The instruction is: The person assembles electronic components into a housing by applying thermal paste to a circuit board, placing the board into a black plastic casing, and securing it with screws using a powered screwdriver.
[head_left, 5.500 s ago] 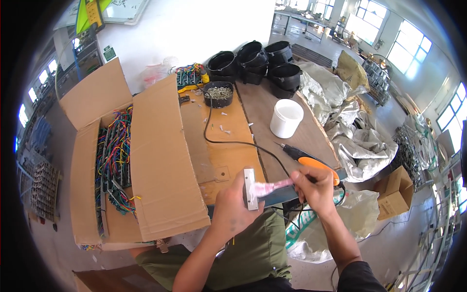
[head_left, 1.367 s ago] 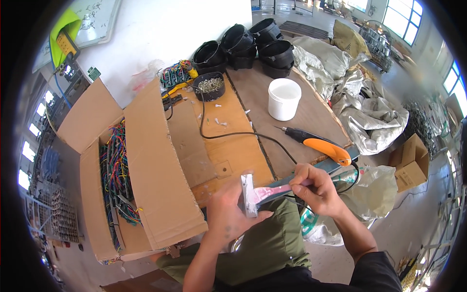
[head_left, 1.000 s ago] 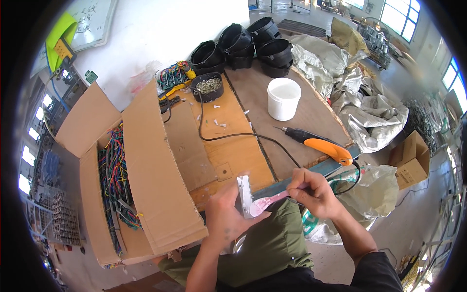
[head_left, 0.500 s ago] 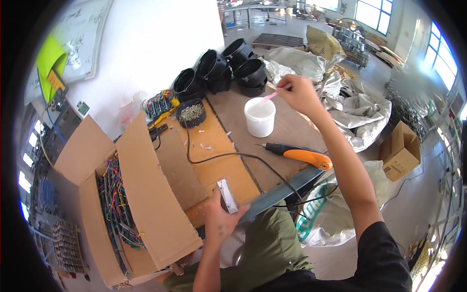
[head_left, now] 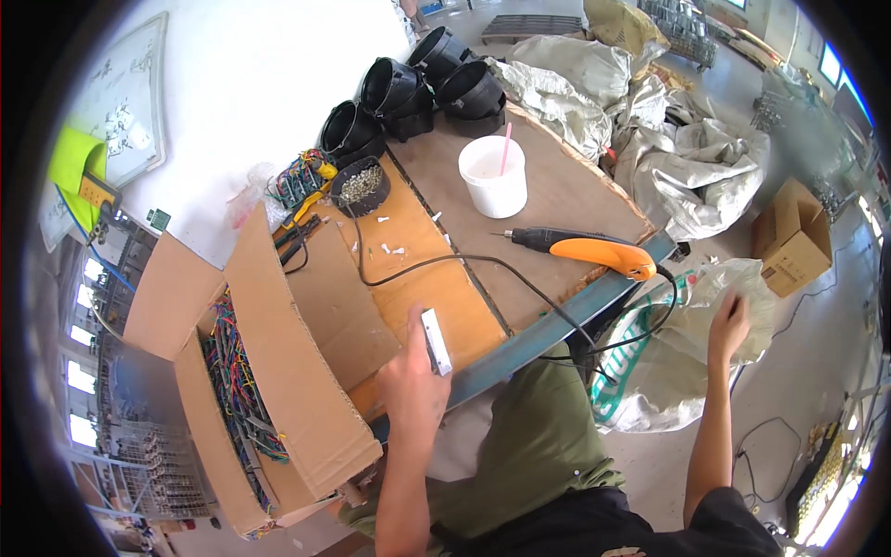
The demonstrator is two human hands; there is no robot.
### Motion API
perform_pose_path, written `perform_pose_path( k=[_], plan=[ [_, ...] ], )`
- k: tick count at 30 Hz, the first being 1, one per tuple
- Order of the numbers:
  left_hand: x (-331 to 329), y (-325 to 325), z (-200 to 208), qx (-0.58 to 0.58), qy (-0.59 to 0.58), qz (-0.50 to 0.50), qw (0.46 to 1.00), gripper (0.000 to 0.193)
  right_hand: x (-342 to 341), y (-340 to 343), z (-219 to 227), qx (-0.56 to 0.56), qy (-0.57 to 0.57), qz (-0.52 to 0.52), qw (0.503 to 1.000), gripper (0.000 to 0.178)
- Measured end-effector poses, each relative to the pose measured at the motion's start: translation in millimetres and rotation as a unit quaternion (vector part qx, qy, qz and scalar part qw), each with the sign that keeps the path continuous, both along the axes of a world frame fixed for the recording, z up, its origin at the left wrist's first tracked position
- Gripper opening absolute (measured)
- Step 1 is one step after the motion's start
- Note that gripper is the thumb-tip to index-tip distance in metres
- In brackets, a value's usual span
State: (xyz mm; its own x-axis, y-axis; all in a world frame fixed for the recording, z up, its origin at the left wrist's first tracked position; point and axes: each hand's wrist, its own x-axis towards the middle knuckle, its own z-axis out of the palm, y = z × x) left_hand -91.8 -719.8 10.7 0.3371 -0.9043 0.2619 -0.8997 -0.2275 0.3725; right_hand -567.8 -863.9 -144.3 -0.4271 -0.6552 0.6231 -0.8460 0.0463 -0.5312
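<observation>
My left hand (head_left: 410, 385) is closed around a small white rectangular piece (head_left: 435, 342) at the table's near edge. Off to the right, beyond the table, my right hand (head_left: 730, 327) hangs over a white woven bag (head_left: 687, 357); its fingers are curled, and whatever they may hold is hidden. A white tub (head_left: 496, 195) stands on the brown board with a pink stick (head_left: 506, 148) leaning upright in it. Nearer me lies an orange and black electric screwdriver (head_left: 594, 253), its bit pointing left and its cable trailing over the table.
An open cardboard box (head_left: 297, 371) of colourful wires stands at the left. Several black buckets (head_left: 390, 88) cluster at the back, beside a small black bowl (head_left: 362, 190) of metal parts. White sacks (head_left: 687, 172) and a smaller carton (head_left: 794, 237) are on the right.
My right hand has let go of the pink stick, which now rests in the tub, and has swung down to the right. My left hand still grips the white piece, now more upright.
</observation>
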Motion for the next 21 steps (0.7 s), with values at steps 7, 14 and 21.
perform_pose_path(
  k=[7,14,21],
  plan=[
    [-7,-19,20,0.004,0.256,-0.097,0.962,0.068,-158,70,-302,0.599,0.273,0.15,0.738,0.021],
    [7,32,18,0.021,0.22,-0.059,0.973,0.07,-70,-12,-276,0.354,0.138,0.37,0.848,0.027],
    [22,30,-57,-0.131,0.156,-0.005,0.979,0.088,-116,-4,-341,0.49,0.291,0.188,0.8,0.025]
  ],
)
